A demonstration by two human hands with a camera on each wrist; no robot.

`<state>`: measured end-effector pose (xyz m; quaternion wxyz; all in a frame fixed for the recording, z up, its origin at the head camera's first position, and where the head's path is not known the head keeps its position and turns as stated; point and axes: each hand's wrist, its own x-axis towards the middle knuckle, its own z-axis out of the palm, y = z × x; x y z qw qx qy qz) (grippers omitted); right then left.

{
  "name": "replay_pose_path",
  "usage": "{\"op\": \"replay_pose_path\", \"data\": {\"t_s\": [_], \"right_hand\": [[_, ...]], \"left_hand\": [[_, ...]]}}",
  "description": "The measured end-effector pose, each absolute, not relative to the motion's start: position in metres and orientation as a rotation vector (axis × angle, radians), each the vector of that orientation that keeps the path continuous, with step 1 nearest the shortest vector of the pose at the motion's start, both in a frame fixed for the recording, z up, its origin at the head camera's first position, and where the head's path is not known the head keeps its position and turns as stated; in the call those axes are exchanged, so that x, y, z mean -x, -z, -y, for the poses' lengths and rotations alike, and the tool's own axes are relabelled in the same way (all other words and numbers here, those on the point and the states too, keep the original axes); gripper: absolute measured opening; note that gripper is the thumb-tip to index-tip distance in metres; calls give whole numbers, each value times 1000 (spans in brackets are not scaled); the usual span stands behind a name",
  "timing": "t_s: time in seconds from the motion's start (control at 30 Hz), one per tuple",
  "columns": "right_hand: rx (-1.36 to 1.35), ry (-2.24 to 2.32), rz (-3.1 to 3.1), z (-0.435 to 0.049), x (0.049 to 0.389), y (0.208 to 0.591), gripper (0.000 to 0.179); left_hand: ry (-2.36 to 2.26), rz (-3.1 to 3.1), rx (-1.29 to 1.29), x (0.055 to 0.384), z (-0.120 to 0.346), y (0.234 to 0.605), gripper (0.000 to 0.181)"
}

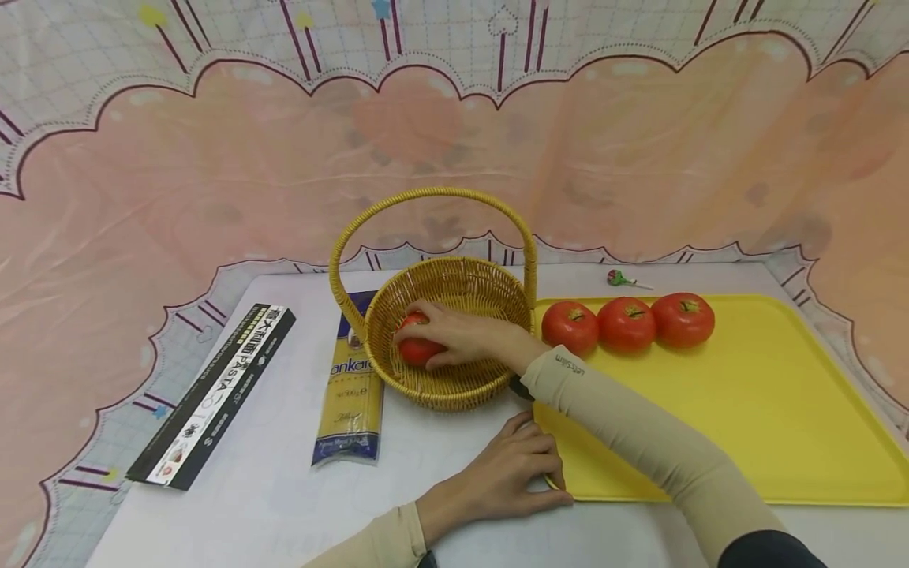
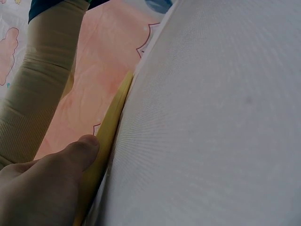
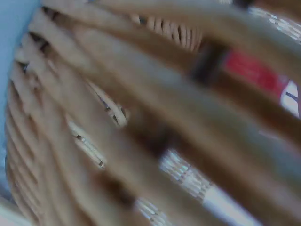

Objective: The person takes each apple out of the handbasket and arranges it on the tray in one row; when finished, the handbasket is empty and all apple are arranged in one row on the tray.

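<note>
Inside the yellow wicker basket [image 1: 446,401], my right hand [image 1: 454,335] grips a red tomato [image 1: 419,353]; fingers lie over its top and far side. Basket weave fills the right wrist view, with a red patch [image 3: 256,73] showing through a gap. My left hand [image 1: 511,469] holds the near left corner of the yellow tray [image 1: 746,426]. In the left wrist view its thumb [image 2: 87,148] lies against the tray's rim [image 2: 113,117]. Three tomatoes [image 1: 626,325] stand in a row along the tray's back left edge.
A blue and yellow pasta packet [image 1: 351,410] lies left of the basket, partly behind it. Further left is a long black PASTA box [image 1: 216,394]. A lollipop [image 1: 619,278] rests behind the tray. The basket's tall handle [image 1: 440,192] arches over its opening.
</note>
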<state>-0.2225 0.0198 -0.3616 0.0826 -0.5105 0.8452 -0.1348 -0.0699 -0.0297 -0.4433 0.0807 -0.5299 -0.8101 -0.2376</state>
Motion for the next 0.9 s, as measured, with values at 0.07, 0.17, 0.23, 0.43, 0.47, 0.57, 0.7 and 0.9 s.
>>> {"op": "replay_pose_path", "data": {"t_s": [0.07, 0.17, 0.23, 0.43, 0.47, 0.57, 0.7, 0.9], "right_hand": [[1512, 451, -2525, -22, 222, 361, 56], [1510, 493, -2536, -25, 221, 359, 58], [1512, 503, -2553, -26, 220, 359, 58], [1480, 536, -2606, -29, 216, 358, 60], [1476, 539, -2612, -30, 215, 358, 60], [1484, 559, -2627, -33, 213, 358, 60], [1477, 599, -2645, -38, 210, 355, 59], [1464, 654, -2704, -47, 206, 349, 59]], "left_hand": [[695, 2414, 1587, 70, 30, 443, 18], [672, 2400, 1594, 71, 31, 443, 18], [670, 2398, 1593, 71, 32, 443, 18], [697, 2400, 1592, 71, 33, 443, 18], [715, 2406, 1593, 71, 33, 444, 17], [740, 2415, 1595, 71, 32, 444, 16], [735, 2410, 1593, 70, 31, 444, 16], [706, 2383, 1598, 71, 31, 445, 18]]}}
